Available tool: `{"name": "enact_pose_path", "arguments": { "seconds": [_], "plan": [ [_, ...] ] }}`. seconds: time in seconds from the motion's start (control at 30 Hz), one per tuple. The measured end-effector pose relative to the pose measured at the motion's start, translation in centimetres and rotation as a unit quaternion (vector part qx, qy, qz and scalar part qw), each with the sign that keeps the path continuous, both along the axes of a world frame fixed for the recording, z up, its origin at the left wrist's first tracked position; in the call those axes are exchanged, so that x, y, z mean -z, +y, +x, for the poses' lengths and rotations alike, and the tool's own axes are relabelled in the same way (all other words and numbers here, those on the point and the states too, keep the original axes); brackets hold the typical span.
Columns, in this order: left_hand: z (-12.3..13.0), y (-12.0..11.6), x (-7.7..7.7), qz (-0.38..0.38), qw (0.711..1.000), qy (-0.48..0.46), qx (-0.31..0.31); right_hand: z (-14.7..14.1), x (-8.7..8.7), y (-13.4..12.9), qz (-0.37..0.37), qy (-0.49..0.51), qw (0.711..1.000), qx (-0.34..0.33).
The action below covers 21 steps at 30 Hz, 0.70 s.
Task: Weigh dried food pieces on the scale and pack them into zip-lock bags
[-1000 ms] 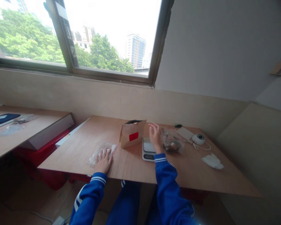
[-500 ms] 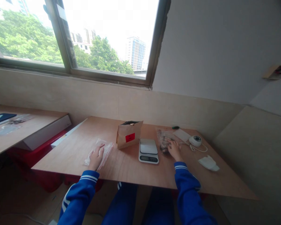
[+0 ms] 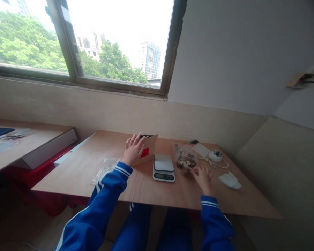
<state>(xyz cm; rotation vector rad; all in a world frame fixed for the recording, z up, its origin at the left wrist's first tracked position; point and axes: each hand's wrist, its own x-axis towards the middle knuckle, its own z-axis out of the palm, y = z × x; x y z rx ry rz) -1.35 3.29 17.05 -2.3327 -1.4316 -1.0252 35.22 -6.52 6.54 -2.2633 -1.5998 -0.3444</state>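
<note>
My left hand point(image 3: 133, 149) is at the brown paper bag point(image 3: 152, 146), in front of its left side and open top. Its fingers are stretched out and slightly apart, and they hide part of the red label point(image 3: 144, 152). My right hand point(image 3: 202, 176) is at the near right corner of a clear plastic bag point(image 3: 186, 161) with dark brown and pale pieces inside. Its thumb and forefinger appear pinched on the bag's edge. A white kitchen scale point(image 3: 164, 168) with a bare metal plate stands between the hands.
Crumpled clear plastic bags point(image 3: 106, 169) lie on the table's left. To the right are a white round device with a cable point(image 3: 215, 156), a white card point(image 3: 201, 150), a green-handled item point(image 3: 194, 142) and a crumpled white tissue point(image 3: 229, 180). Another table point(image 3: 48, 134) stands left.
My left hand has left the clear plastic bags and moved up and right to the paper bag. My right hand has drawn back from the top of the filled plastic bag to its near corner.
</note>
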Motion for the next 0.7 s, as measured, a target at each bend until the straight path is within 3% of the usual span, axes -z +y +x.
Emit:
{"name": "enact_pose_path", "arguments": {
  "seconds": [0.1, 0.23, 0.37, 0.43, 0.53, 0.63, 0.7],
  "plan": [
    [0.6, 0.8, 0.4, -0.001, 1.000, -0.005, -0.018, 0.2, 0.6, -1.3, 0.020, 0.008, 1.000, -0.014],
    [0.9, 1.0, -0.5, -0.025, 0.998, -0.028, -0.056, 0.0, 0.9, -2.1, 0.022, 0.026, 0.999, -0.026],
    [0.8, 0.1, -1.5, -0.024, 0.997, -0.043, -0.064, -0.4, 0.6, -2.3, 0.018, 0.036, 0.999, -0.020],
    [0.1, -0.8, -1.3, -0.009, 0.996, -0.060, -0.065, -0.4, 0.4, -2.3, 0.013, 0.040, 0.999, -0.022],
    [-2.4, -2.6, 1.0, -0.020, 0.985, -0.119, -0.122, -0.3, 0.2, -2.6, 0.009, 0.063, 0.997, -0.043],
    [-5.8, -4.2, 5.4, -0.111, 0.962, -0.120, -0.220, -0.1, -0.1, -2.9, 0.002, 0.129, 0.990, -0.065],
    [-8.1, -5.0, 8.7, -0.202, 0.943, -0.075, -0.252, -0.1, -0.2, -3.0, 0.001, 0.165, 0.984, -0.062]
  ]
}}
